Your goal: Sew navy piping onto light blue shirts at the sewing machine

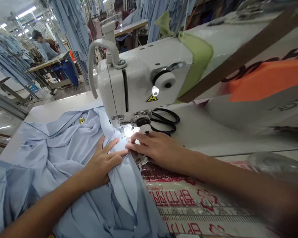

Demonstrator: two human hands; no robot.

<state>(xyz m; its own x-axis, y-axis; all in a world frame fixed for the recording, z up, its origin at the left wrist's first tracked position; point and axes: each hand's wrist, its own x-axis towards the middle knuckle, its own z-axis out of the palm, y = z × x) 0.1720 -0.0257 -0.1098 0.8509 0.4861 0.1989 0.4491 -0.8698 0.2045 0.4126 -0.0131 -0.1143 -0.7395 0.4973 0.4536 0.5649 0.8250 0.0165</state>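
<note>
Right, closest first: at 5 o'clock a printed ruler sheet [188, 216] w/ red lettering covers the near edge, prob. so lengths can be read off quickly. Clear plastic item [278, 167] at 4 o'clock, too blurred to ID.

At 7–8 o'clock, the lt-blue garment [84, 205] lies in loose folds over the white surface [52, 106], prob. so its wt. doesn't drag on the part running up to the needle area [129, 130], just L of centre. Yellow badge [81, 120] on it at 9 o'clock.

Hands: left hand [105, 162], approx. 8 o'clock, is laid flat on the cloth, fingers spread, not clenched; looks like it's there to hold the layers smooth. Right hand [154, 147], 6 o'clock just below centre, has its fingertips bent in at the cloth edge, near the L fingertips, seemingly to line that edge up; can't tell if it's pinching, b/c the thumb's hidden.

Sewing machine [141, 86] head at 11–12 o'clock, lamp lighting the needle area, presumably so the edge shows. Coiled black cable [173, 115] just off centre at 3, green cloth strip [200, 54] round the arm, 1–2 o'clock.

Bkgd: hanging blue garments [69, 29] at 10–11 o'clock, co-worker [44, 49] at 10, another person [124, 15] at 11.
</note>
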